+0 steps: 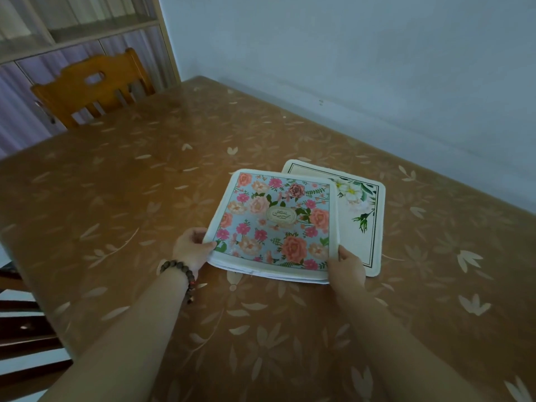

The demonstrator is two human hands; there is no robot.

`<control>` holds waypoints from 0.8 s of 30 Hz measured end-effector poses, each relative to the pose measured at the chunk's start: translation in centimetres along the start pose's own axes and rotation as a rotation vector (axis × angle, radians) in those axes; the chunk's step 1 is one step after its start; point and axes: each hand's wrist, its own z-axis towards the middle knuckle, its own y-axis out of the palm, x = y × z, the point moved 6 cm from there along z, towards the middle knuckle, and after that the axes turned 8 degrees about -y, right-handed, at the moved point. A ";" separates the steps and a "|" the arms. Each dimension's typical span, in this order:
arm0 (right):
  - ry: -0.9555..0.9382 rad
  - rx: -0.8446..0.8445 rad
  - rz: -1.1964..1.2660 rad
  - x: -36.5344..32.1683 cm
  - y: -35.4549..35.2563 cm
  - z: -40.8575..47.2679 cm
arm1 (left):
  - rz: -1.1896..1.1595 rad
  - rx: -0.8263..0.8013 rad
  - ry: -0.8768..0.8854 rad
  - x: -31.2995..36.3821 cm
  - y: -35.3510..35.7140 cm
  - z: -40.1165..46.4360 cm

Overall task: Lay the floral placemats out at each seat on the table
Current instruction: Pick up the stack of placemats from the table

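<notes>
A small stack of placemats [272,224] is gripped at its two near corners. The left hand [193,246] is closed on the near left corner, thumb on top at the white border and fingers curled beneath. The right hand [346,264] is clamped on the near right corner in the same way, thumb pressed on the top edge. A beaded bracelet [185,275] is worn on the left wrist.

The near edge of the stack appears to be raised slightly off the table [116,198], and several layers can be made out along that edge; how many cannot be told. The top mat is printed with pink and peach flowers on pale blue. Under the stack's far right side, a cream mat [364,216] with white flowers and a dark line border lies flat on the table, partly covered.

The task is judged to be at an early stage. At most one mat, the cream one, may be laid out, and whether it sits at a seat cannot be told. No mat is seen in front of the wooden chair [95,85] at the far left, so most of the laying out is judged to remain.
</notes>
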 end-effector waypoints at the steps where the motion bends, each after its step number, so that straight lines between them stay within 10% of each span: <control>1: -0.028 0.012 0.032 0.0 -0.3 -0.1 | -0.044 0.005 -0.001 0.2 0.1 -0.3; 9: -0.124 0.150 0.242 -1.3 -6.2 1.6 | -0.407 -0.153 0.094 6.2 3.9 -3.8; 16: 0.018 0.141 0.093 2.9 -8.8 3.8 | -0.006 -0.123 0.166 6.7 10.8 -1.2; 24: 0.283 0.154 0.395 5.7 -8.5 5.1 | -0.270 -0.200 -0.161 4.7 11.3 0.8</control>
